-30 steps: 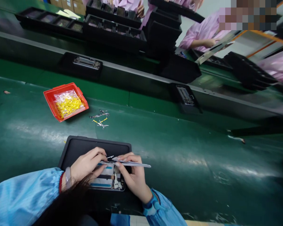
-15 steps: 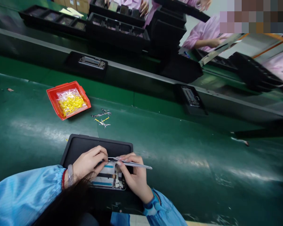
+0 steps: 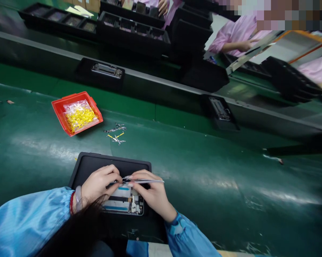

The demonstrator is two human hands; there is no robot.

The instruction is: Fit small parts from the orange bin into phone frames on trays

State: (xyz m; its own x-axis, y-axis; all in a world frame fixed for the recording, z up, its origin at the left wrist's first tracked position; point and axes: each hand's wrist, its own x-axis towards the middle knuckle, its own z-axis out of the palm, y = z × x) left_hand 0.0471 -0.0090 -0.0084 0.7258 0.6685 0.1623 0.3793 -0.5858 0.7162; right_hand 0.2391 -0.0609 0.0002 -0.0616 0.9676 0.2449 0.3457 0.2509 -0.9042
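Just under the hands (image 3: 98, 184) (image 3: 152, 192) and tweezers (image 3: 147, 181), phone housing (image 3: 123, 203), on black tray (image 3: 109, 164)

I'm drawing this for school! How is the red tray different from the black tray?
The red tray is bright and looks smaller; the black tray is dark and looks bigger. The red tray holds a clear bag of yellow parts; the black tray holds a phone frame. The black tray sits under the left hand and right hand; the red tray sits farther off. Both lie on the green bench.
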